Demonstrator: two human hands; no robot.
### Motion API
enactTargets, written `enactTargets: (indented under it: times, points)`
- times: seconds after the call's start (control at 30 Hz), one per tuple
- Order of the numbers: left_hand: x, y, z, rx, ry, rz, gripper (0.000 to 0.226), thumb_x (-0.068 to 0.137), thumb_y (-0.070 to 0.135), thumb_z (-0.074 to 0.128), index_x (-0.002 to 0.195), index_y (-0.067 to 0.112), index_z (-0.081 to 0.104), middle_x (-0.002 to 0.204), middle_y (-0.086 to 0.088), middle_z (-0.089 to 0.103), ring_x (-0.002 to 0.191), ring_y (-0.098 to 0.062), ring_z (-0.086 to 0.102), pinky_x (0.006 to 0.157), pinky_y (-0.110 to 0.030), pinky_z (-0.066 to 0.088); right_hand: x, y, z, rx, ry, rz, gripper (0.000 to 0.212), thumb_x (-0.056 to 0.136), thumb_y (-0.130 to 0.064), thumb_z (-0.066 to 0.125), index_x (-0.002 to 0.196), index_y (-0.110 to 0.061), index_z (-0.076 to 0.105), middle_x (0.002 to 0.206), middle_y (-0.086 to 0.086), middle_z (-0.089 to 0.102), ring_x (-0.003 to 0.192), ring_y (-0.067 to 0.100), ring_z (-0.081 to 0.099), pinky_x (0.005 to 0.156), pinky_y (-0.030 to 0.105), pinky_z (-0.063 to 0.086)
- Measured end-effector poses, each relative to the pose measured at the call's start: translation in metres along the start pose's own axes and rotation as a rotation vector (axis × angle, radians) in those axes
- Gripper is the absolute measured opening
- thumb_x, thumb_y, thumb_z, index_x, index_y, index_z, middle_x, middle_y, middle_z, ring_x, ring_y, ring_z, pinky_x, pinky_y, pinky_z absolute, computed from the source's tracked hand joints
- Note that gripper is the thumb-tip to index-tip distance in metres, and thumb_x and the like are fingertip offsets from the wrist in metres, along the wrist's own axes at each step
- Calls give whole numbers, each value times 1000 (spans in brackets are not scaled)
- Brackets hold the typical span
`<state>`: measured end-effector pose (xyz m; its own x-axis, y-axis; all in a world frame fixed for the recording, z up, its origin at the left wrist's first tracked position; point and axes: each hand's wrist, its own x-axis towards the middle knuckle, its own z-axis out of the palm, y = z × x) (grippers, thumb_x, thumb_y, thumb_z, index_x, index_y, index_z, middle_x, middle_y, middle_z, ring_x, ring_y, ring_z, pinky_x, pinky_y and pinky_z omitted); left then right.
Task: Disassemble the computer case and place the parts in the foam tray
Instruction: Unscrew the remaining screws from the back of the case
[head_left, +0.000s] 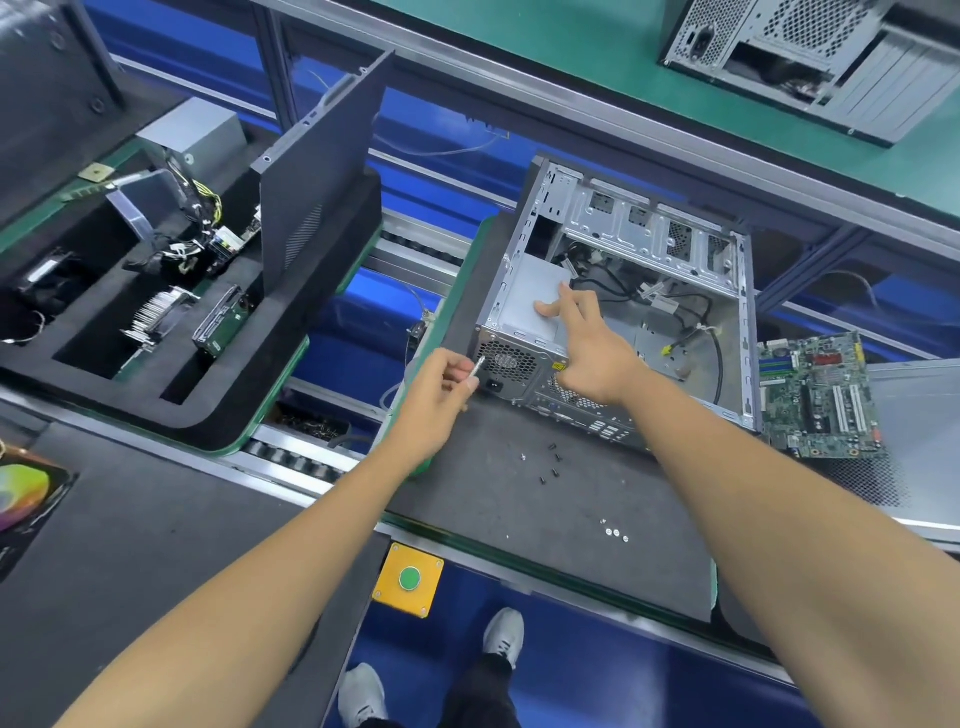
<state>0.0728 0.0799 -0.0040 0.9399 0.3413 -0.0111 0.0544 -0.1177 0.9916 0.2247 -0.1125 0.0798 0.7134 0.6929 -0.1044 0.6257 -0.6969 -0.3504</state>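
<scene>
The opened computer case (649, 244) lies on its side on a dark mat, with its power supply (524, 296) still inside at the near left corner. My right hand (587, 348) reaches over the case's rear wall and rests with straight fingers on top of the power supply. My left hand (441, 395) pinches a small silver screw (479, 364) just off the case's rear left corner. The black foam tray (218, 415) sits to the left and holds a heatsink (156, 317), a hard drive (221, 325) and a bundle of cables. A dark side panel (322, 176) stands upright in it.
A green motherboard (818, 395) lies to the right of the case on a perforated metal panel (914, 415). Loose screws (550, 460) are scattered on the mat (519, 519) in front. A yellow box with a green button (409, 578) sits at the bench edge. Another case (810, 57) stands at the far right.
</scene>
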Motion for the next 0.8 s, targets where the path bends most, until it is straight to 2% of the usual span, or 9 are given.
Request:
enactTargets:
  times: [0.1, 0.13, 0.2, 0.27, 0.4, 0.5, 0.57, 0.7, 0.8]
  points:
    - [-13, 7, -1, 66, 113, 178, 21, 101, 25, 61, 111, 43, 55, 110, 6, 60, 101, -13, 62, 82, -20, 52, 0, 1, 1, -1, -1, -8, 103, 65, 6, 65, 149, -38, 23, 149, -14, 18, 83, 5, 48, 45, 21, 41]
    - [-18, 7, 0, 89, 125, 200, 19, 102, 24, 60, 112, 40, 56, 109, 7, 60, 101, -14, 61, 83, -21, 51, 0, 1, 0, 4, -3, -14, 103, 65, 7, 65, 150, -35, 24, 149, -14, 18, 88, 11, 52, 44, 20, 40]
    - [-24, 3, 2, 190, 121, 203, 9, 104, 25, 57, 113, 28, 57, 103, 8, 57, 94, -12, 58, 78, -23, 48, 0, 1, 0, 14, -8, -18, 103, 65, 6, 65, 149, -35, 24, 150, -12, 18, 92, 4, 55, 42, 23, 39]
    - [-25, -3, 2, 337, 113, 172, 7, 107, 32, 50, 110, 26, 53, 95, 10, 54, 83, -8, 55, 69, -21, 43, 0, 2, 0, 20, -11, -11, 104, 66, 5, 66, 148, -40, 21, 153, -9, 17, 81, -15, 52, 42, 29, 40]
    - [-22, -12, 3, 405, 62, 52, 16, 108, 36, 45, 102, 21, 49, 84, 8, 54, 74, -10, 54, 66, -34, 45, -1, 3, 1, 10, -2, 0, 103, 66, 6, 66, 150, -37, 23, 150, -13, 18, 78, -10, 36, 43, 23, 39]
    - [-23, -25, 1, 424, 64, -10, 20, 108, 34, 47, 94, 20, 48, 80, 5, 53, 72, -12, 51, 62, -32, 38, -1, 2, 0, 18, -4, -1, 101, 66, 6, 66, 150, -33, 26, 151, -12, 18, 72, -13, 45, 42, 25, 38]
    - [-23, -30, 2, 443, 42, -53, 23, 107, 33, 48, 89, 20, 44, 74, 3, 53, 66, -13, 48, 59, -31, 37, -1, 2, -1, 23, -9, 5, 100, 67, 6, 66, 150, -32, 26, 152, -11, 17, 76, -26, 46, 43, 31, 39]
    - [-22, -32, 4, 492, 37, -93, 25, 107, 36, 47, 86, 24, 39, 72, 1, 54, 64, -18, 52, 56, -34, 43, -1, 1, -2, 15, -9, 24, 99, 69, 6, 66, 151, -30, 26, 151, -11, 16, 74, -31, 42, 44, 27, 34]
    - [-21, -32, 4, 521, 26, -110, 25, 108, 35, 46, 88, 20, 39, 74, -3, 56, 69, -25, 58, 61, -45, 51, -2, 0, -3, 10, -16, 36, 97, 68, 6, 66, 150, -31, 28, 152, -14, 16, 72, -26, 44, 43, 28, 35]
